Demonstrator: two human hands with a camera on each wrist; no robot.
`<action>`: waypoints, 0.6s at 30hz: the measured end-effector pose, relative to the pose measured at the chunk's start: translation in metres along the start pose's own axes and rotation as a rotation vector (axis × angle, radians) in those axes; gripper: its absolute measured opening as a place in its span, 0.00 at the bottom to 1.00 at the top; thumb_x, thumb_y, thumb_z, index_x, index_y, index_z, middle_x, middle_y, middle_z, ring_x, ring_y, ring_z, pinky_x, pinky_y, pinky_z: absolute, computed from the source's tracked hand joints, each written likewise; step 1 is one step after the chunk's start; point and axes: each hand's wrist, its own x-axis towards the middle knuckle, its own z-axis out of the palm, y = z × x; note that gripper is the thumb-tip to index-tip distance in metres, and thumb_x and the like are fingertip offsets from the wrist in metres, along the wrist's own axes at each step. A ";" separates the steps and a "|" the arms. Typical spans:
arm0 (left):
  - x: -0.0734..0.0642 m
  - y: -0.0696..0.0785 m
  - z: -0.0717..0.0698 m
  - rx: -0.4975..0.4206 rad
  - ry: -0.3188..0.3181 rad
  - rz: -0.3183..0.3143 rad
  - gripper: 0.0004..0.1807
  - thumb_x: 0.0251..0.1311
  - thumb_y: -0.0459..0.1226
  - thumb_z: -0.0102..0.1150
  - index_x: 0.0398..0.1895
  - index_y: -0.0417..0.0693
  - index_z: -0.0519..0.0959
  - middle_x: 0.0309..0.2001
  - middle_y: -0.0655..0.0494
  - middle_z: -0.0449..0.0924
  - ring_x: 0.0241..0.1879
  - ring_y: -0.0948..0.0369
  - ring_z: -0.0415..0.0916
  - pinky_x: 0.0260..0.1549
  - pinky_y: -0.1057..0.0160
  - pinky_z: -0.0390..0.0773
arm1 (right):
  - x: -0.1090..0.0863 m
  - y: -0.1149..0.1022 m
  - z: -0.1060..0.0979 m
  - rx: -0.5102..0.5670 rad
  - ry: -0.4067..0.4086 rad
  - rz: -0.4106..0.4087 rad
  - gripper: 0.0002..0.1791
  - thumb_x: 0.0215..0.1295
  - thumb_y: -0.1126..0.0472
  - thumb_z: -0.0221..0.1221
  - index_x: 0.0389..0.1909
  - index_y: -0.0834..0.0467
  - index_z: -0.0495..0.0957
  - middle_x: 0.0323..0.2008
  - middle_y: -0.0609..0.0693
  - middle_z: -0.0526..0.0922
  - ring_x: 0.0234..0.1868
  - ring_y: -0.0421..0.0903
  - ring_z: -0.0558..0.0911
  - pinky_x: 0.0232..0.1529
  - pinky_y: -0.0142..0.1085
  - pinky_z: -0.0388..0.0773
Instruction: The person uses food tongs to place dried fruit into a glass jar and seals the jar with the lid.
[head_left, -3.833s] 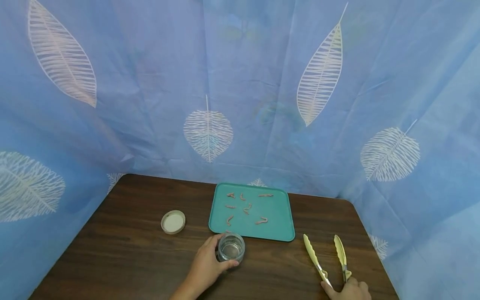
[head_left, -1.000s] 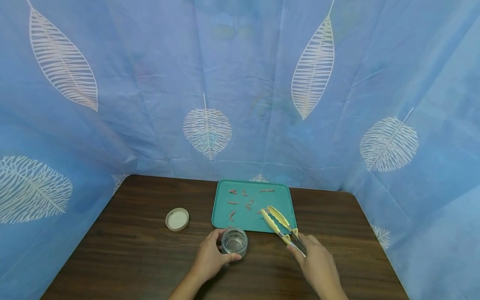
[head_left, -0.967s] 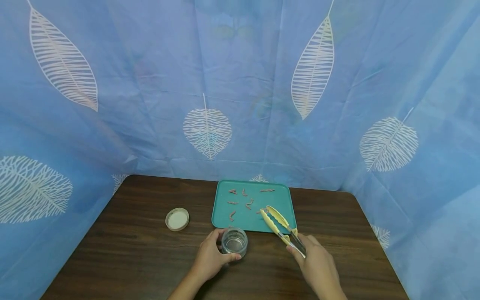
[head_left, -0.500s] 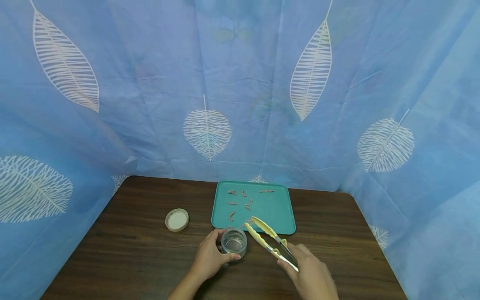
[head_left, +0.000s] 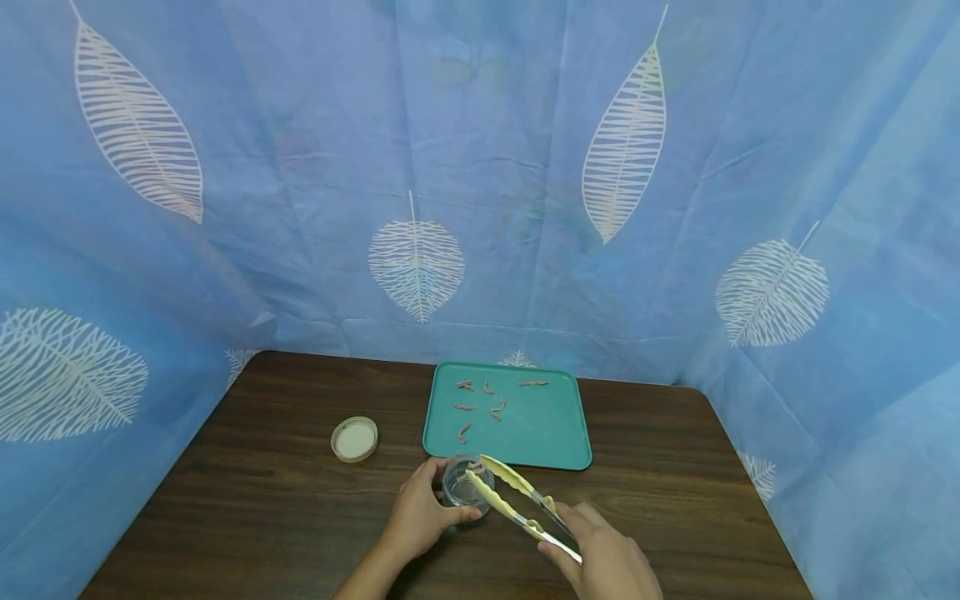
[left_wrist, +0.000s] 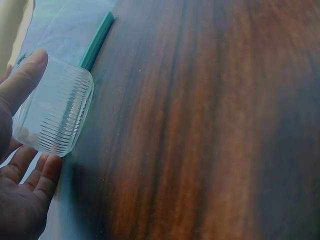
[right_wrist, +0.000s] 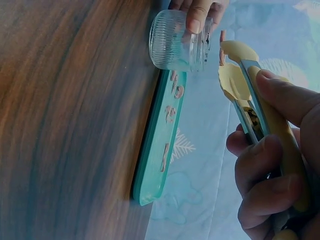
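My left hand (head_left: 416,508) grips a clear ribbed jar (head_left: 459,492) from its left side, thumb in front and fingers behind. The jar stands upright and open-topped just in front of the teal tray (head_left: 555,429). My right hand (head_left: 609,554) holds a pair of yellow-tipped metal tongs (head_left: 495,498). Their tips meet the jar's mouth in the head view. In the right wrist view a thin pink worm-like strip (right_wrist: 222,47) is pinched between the tong tips, above the jar's rim. Several similar pink strips (head_left: 464,432) lie on the tray.
A round lid (head_left: 354,439) with a pale inside lies on the dark wooden table (head_left: 262,500), left of the tray. Behind the table hangs a blue curtain (head_left: 517,275) with white leaf prints.
My right hand took the tongs from the table's right to the tray's front right strip, then carried that strip left and nearer, over the jar. My left hand has kept hold of the jar.
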 end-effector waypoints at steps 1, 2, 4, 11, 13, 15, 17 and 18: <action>0.000 0.000 0.000 -0.001 0.000 0.000 0.47 0.44 0.52 0.89 0.66 0.43 0.78 0.55 0.51 0.85 0.55 0.53 0.83 0.53 0.60 0.89 | 0.000 0.000 0.000 0.004 -0.007 0.003 0.32 0.62 0.43 0.77 0.65 0.48 0.85 0.43 0.38 0.84 0.23 0.32 0.72 0.23 0.34 0.73; 0.000 0.000 0.000 -0.002 0.000 -0.001 0.47 0.44 0.52 0.89 0.66 0.43 0.78 0.55 0.51 0.84 0.55 0.54 0.83 0.53 0.60 0.89 | 0.000 0.000 0.001 0.004 -0.010 0.004 0.32 0.62 0.43 0.77 0.65 0.48 0.85 0.42 0.38 0.84 0.22 0.32 0.72 0.23 0.33 0.73; 0.000 0.000 0.000 -0.005 0.000 -0.002 0.47 0.44 0.52 0.89 0.66 0.43 0.78 0.55 0.51 0.84 0.54 0.54 0.83 0.53 0.60 0.89 | 0.000 0.000 0.001 0.002 -0.012 0.004 0.32 0.62 0.43 0.77 0.65 0.49 0.85 0.42 0.38 0.83 0.22 0.32 0.71 0.23 0.33 0.72; 0.001 -0.003 0.001 -0.006 0.001 -0.004 0.46 0.44 0.52 0.89 0.65 0.44 0.78 0.55 0.52 0.85 0.55 0.54 0.83 0.52 0.61 0.89 | 0.000 -0.001 0.002 -0.010 -0.003 -0.001 0.32 0.61 0.42 0.77 0.64 0.50 0.85 0.41 0.38 0.83 0.23 0.32 0.71 0.24 0.33 0.72; 0.001 -0.003 0.001 -0.010 -0.001 -0.004 0.46 0.44 0.52 0.89 0.65 0.45 0.78 0.55 0.52 0.85 0.55 0.53 0.83 0.52 0.62 0.89 | 0.000 -0.001 0.002 -0.017 0.001 -0.005 0.32 0.61 0.41 0.77 0.64 0.49 0.85 0.42 0.38 0.83 0.24 0.32 0.72 0.24 0.34 0.74; 0.001 -0.003 0.001 -0.017 -0.003 -0.003 0.46 0.44 0.52 0.89 0.66 0.44 0.78 0.55 0.51 0.85 0.55 0.52 0.83 0.53 0.61 0.89 | 0.000 -0.001 0.002 -0.020 0.004 -0.007 0.32 0.61 0.41 0.77 0.64 0.49 0.85 0.43 0.38 0.84 0.26 0.32 0.73 0.25 0.35 0.75; 0.001 -0.003 0.001 -0.020 -0.004 -0.003 0.46 0.44 0.51 0.89 0.66 0.44 0.78 0.55 0.51 0.85 0.55 0.52 0.83 0.53 0.61 0.89 | 0.001 -0.001 0.002 -0.022 0.006 -0.008 0.33 0.61 0.41 0.77 0.65 0.49 0.85 0.44 0.38 0.84 0.26 0.32 0.75 0.26 0.35 0.76; 0.001 -0.003 0.001 -0.022 -0.004 -0.002 0.46 0.44 0.51 0.89 0.66 0.44 0.78 0.55 0.51 0.85 0.55 0.52 0.83 0.53 0.61 0.89 | 0.001 -0.001 0.001 -0.023 0.007 -0.008 0.33 0.61 0.41 0.77 0.65 0.49 0.85 0.45 0.39 0.84 0.27 0.33 0.76 0.26 0.36 0.76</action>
